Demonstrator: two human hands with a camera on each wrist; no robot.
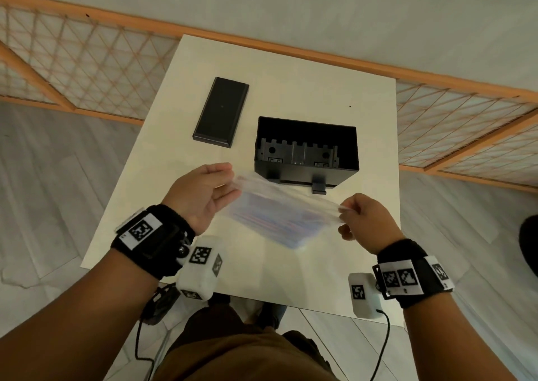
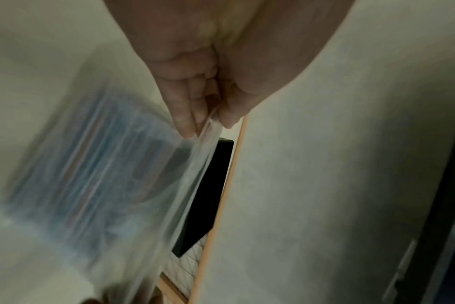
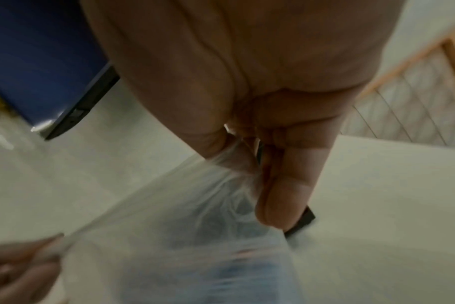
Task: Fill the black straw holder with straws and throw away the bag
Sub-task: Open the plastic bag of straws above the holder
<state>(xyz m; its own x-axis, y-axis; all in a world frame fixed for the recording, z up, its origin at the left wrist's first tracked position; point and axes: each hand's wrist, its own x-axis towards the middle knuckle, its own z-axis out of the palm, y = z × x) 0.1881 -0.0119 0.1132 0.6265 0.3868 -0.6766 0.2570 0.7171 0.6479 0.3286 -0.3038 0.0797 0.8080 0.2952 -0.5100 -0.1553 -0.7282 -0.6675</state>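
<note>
The worktop (image 1: 291,89) is plain off-white. On it the holder (image 1: 305,150) is matt black inside and out, and the lid (image 1: 221,112) beside it is the same black. The bag (image 1: 279,214) is clear, slightly milky plastic; the straws (image 1: 270,220) inside show as thin stripes of blue, red and white, blurred in all three views. Both wrist bands (image 1: 154,243) are black and carry white tags printed with black square-block codes. The screen (image 1: 87,69) behind has an orange wooden frame and a pale diamond lattice. The floor (image 1: 52,176) is grey with a plank grain.
</note>
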